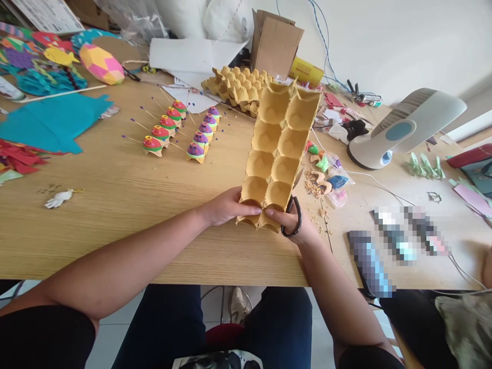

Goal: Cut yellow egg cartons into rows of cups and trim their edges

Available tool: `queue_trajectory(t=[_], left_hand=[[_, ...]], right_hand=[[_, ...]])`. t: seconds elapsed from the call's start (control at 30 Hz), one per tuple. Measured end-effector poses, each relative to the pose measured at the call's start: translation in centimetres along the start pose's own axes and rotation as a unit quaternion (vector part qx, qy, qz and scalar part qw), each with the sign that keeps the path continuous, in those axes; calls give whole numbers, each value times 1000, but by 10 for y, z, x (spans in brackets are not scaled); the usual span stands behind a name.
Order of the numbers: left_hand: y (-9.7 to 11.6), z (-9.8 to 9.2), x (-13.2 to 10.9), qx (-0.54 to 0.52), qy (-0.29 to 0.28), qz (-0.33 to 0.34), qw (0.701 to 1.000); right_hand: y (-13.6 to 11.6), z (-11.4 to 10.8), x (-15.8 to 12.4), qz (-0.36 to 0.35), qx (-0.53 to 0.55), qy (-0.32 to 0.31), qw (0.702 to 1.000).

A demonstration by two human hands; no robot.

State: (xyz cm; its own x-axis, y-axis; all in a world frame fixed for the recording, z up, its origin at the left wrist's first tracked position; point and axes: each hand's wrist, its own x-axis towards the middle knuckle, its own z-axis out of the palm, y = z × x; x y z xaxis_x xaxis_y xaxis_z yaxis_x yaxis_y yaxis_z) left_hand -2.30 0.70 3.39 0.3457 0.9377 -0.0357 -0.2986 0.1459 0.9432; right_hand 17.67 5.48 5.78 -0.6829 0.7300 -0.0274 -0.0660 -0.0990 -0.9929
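Note:
A yellow egg carton piece [274, 138], two cups wide and several cups long, is held up over the table with its hollow side facing me. My left hand [230, 206] grips its near left corner, thumb lying over the rim. At the near right corner my right hand [294, 223] pinches the carton between thumb and hidden fingers. A black loop, which looks like a scissors handle [295, 228], hangs around that hand; its blades are mostly hidden behind the carton. Farther left stand a row of red painted carton cups [159, 131] and a row of purple ones [202, 137], with pins stuck in them.
Stacked egg trays [238, 84] lie at the back, before a cardboard box [274, 43]. A white fan [407, 128] stands right, near coloured clay lumps [323, 164] and carton scraps. Several blurred phones [371, 261] lie front right. Blue paper [54, 120] covers the left side.

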Motion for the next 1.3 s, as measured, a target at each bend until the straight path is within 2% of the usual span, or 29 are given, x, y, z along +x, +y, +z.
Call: queue_trajectory(t=[0.37,0.6,1.07,1.3], left_hand=[[-1,-5,1,50,10,13,999],[-1,-5,2,99,57,16,993],[-6,-4,5,158,120,16,980],[-9,-4,7,172,140,26,975]], right_hand=[[0,-2,-2,-9,-60,6,998],[1,-5,-1,-36,-71,19,997],[9,-8,-1,-68,-192,108,973],[11,-6,-1,-64,-212,140,965]])
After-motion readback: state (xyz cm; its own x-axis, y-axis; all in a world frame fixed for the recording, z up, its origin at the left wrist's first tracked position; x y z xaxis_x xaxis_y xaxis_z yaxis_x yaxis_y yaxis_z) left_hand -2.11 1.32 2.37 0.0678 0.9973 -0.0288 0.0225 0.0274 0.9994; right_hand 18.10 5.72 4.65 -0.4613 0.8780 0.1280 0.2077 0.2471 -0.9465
